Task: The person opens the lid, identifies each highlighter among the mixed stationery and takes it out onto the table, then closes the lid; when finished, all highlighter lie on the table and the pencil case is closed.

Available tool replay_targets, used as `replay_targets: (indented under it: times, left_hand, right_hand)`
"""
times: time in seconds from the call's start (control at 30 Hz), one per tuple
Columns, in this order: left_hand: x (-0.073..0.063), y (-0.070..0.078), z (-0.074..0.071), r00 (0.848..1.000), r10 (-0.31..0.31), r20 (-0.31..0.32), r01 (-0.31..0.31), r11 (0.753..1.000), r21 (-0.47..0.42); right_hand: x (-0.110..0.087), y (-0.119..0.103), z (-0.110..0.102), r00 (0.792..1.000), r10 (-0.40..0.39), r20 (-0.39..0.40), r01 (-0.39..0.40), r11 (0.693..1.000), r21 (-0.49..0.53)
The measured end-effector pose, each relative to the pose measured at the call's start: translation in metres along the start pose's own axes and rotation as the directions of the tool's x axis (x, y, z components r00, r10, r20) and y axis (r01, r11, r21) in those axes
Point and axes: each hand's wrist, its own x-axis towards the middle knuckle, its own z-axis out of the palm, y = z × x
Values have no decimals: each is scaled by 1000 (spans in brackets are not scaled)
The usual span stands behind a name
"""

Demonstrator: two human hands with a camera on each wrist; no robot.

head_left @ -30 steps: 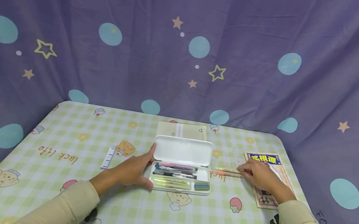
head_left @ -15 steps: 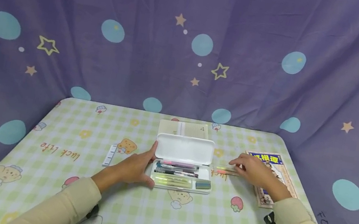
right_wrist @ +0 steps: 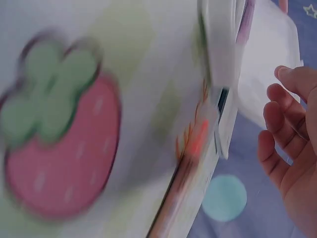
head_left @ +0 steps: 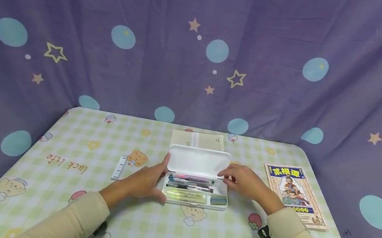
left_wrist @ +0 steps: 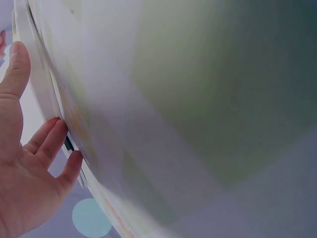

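Observation:
A white pencil case (head_left: 199, 161) stands with its lid raised. Pens (head_left: 190, 186) lie in its back section; in front are yellow highlighters (head_left: 185, 196) and a blue-grey block (head_left: 218, 200). My left hand (head_left: 144, 180) holds the case's left end, thumb at the front and fingers towards the hinge; the left wrist view shows fingertips (left_wrist: 74, 154) against its edge. At the lid's right edge is my right hand (head_left: 245, 182), fingers loosely bent with nothing between them in the right wrist view. A pen with an orange-pink end (right_wrist: 198, 141) lies beside the case, hidden in the head view.
A comic-style book (head_left: 292, 191) lies at the right of the table. Behind the lid is a beige notebook (head_left: 206, 140), partly covered. A white strip with blue marks (head_left: 118, 168) lies left of the case. A purple curtain (head_left: 195, 94) hangs behind the table.
My right hand has let go of the slim pens on the table and moved left to the lid's right edge, uncovering the book. My left hand stays at the case.

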Motion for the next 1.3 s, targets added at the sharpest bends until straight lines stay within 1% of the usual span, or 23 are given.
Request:
replay_targets:
  times: [0.17, 0.43, 0.57, 0.67, 0.8, 0.97, 1.07, 1.3]
  left_hand:
    - [-1, 0, 1, 1000, 11, -7, -11, 1000, 7]
    - [0, -1, 1, 1000, 18, -4, -18, 1000, 6]
    - [0, 0, 1, 1000, 13, -5, -13, 1000, 15]
    - [-1, 0, 1, 1000, 10, -11, -9, 1000, 13]
    - [-3, 1, 1, 1000, 14, -10, -14, 1000, 4]
    - [-5, 1, 4, 1000, 13, -6, -13, 1000, 2]
    - [-6, 1, 5, 1000, 24, -9, -24, 1000, 11]
    - [-5, 1, 4, 999, 41, -20, -40, 999, 36]
  right_hand:
    - [13, -11, 12, 999, -37, 14, 37, 999, -7]
    - [23, -20, 25, 999, -19, 38, 19, 1000, -17]
    - [24, -23, 29, 999, -24, 46, 27, 998, -58]
    - [24, -25, 32, 998, -47, 44, 52, 993, -106]
    - [22, -29, 36, 997, -70, 43, 75, 987, -139]
    - [18, -30, 41, 997, -75, 20, 78, 986, -145]
    - [18, -29, 44, 997, -76, 5, 76, 987, -143]
    - [21, -28, 45, 999, -42, 6, 42, 992, -117]
